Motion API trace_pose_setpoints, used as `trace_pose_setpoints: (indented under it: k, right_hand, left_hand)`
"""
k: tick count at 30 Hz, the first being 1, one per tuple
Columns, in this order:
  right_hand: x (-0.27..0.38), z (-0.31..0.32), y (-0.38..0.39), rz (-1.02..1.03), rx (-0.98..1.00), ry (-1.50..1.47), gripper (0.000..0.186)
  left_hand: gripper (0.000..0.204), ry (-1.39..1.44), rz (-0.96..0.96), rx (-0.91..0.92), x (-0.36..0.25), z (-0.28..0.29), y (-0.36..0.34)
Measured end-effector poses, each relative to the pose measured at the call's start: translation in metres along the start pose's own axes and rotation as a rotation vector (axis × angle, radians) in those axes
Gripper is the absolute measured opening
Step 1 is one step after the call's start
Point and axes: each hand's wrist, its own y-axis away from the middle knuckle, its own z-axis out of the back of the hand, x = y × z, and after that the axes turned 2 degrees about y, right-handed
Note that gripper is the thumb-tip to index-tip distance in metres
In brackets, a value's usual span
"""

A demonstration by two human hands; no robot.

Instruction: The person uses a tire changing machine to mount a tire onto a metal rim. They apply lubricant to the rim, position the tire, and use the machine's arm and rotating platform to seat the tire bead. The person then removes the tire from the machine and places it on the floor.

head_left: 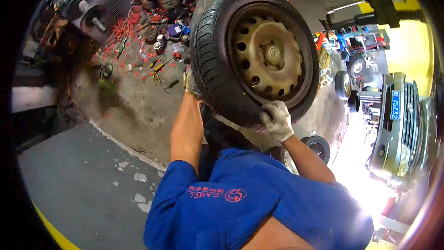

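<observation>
A car wheel (pixel 274 53), with a black tyre and a dull, dirty steel rim with round holes, is held up in front of me, its face tilted toward the right. My left hand (pixel 192 84), in a pale work glove, grips the tyre's left side against the tread, its fingers partly hidden. At the lower right, my right hand (pixel 277 121), also gloved, is closed over the tyre's edge with the fingers on the sidewall. Both forearms are bare below blue sleeves.
Pliers (pixel 156 78), a yellow-handled screwdriver (pixel 163 64) and small parts litter the floor at left. A grey machine with a shaft (pixel 95 17) stands beyond, near a red cable (pixel 126 27). Right are loose wheels (pixel 342 85), a parked car (pixel 393 129) and a tyre (pixel 322 144) by my right arm.
</observation>
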Motion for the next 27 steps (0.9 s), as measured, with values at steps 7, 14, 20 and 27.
trace_pose_setpoints:
  k: [7,14,20,27]
  right_hand:
    - [0.028,-0.032,-0.015,0.106,-0.239,0.101,0.013]
    - [0.038,-0.055,-0.015,-0.095,-0.152,0.104,0.013]
    - [0.085,-0.046,-0.138,-0.1,0.085,0.439,0.026]
    - [0.122,-0.08,-0.212,-0.617,-0.228,0.367,0.045]
  left_hand:
    - [0.064,0.116,0.081,-0.33,0.003,-0.049,0.03]
    - [0.057,0.31,0.167,-0.415,0.004,-0.014,0.046]
    - [0.038,-0.008,0.013,-0.25,-0.02,0.098,0.105]
    - [0.026,-0.521,-0.007,-0.801,-0.066,0.286,0.253]
